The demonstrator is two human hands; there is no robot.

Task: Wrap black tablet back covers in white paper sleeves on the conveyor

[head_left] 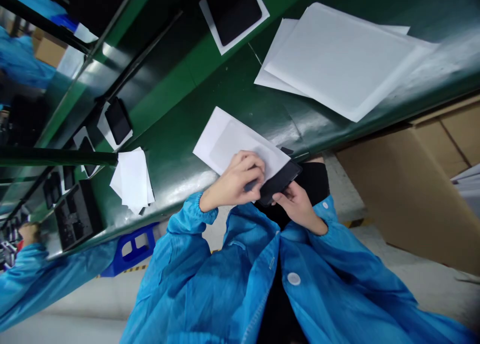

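Head view: left hand (237, 181) curled shut, fingers pressing down on a white envelope (240, 146) at the near edge of the green table (176, 149). Right hand (296, 204) grips a dark flat device (279, 183) from below, its end tucked under the envelope's edge just beside the left hand. Small stack of white sheets (132, 180) lies near the same edge, further left. Bigger white sheets (345, 59) sit towards the far right part of the table. Black tray (77, 215) at the left end.
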